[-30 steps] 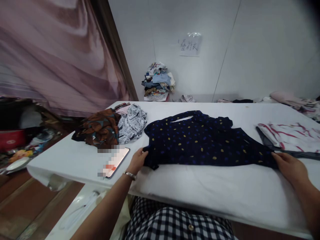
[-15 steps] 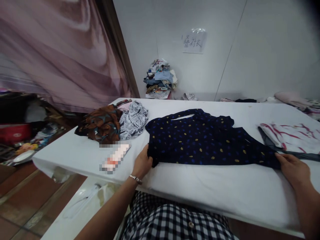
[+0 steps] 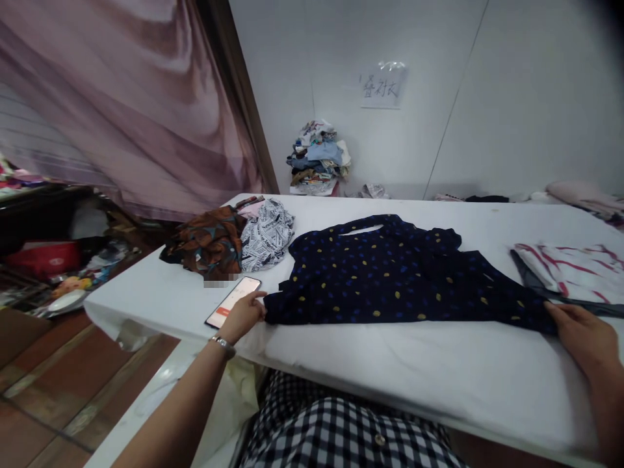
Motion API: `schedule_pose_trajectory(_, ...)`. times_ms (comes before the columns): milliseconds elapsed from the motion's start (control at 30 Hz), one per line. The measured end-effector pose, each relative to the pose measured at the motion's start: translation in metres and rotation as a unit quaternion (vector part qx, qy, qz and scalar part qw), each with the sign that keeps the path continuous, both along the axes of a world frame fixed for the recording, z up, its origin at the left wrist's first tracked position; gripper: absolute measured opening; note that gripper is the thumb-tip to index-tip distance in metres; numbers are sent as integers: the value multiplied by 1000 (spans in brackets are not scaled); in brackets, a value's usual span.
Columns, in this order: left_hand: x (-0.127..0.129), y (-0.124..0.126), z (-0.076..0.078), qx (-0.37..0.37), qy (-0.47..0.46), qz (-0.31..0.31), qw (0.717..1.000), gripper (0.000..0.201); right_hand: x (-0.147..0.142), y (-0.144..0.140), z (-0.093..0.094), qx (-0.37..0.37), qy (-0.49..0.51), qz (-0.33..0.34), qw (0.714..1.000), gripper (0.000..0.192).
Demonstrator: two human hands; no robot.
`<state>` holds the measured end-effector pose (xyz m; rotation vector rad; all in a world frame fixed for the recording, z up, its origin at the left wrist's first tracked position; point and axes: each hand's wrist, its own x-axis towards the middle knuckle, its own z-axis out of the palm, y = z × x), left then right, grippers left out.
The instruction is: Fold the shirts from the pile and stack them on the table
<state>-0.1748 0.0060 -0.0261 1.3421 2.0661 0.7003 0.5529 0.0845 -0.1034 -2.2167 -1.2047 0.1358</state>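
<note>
A dark shirt (image 3: 390, 273) dotted with yellow and blue lies flat across the white table (image 3: 390, 364), its long axis running left to right between the person's two hands. The left hand (image 3: 242, 315) pinches the shirt's left near corner beside a phone (image 3: 233, 301); the right hand (image 3: 582, 338) grips the right near corner, fingers closed on the cloth. Both hands are equally close. Crumpled clothes (image 3: 234, 237) sit to the far left, a striped cloth (image 3: 575, 270) to the right.

Dark navy garment (image 3: 390, 276) with yellow and blue dots, spread flat and stretched sideways across the white table (image 3: 400, 370)
</note>
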Motion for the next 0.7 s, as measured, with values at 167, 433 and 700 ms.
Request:
schedule_pose_trajectory(167, 22, -6, 3, 58, 105, 38, 992, 43, -9, -3, 10, -2, 91, -49, 995, 20)
schedule_pose_trajectory(433, 68, 31, 9, -26, 274, -45, 960, 35, -19, -2, 20, -71, 59, -55, 994, 24)
schedule_pose_trajectory(700, 33, 41, 9, -59, 272, 22, 960, 28, -34, -8, 27, -41, 69, -42, 996, 25)
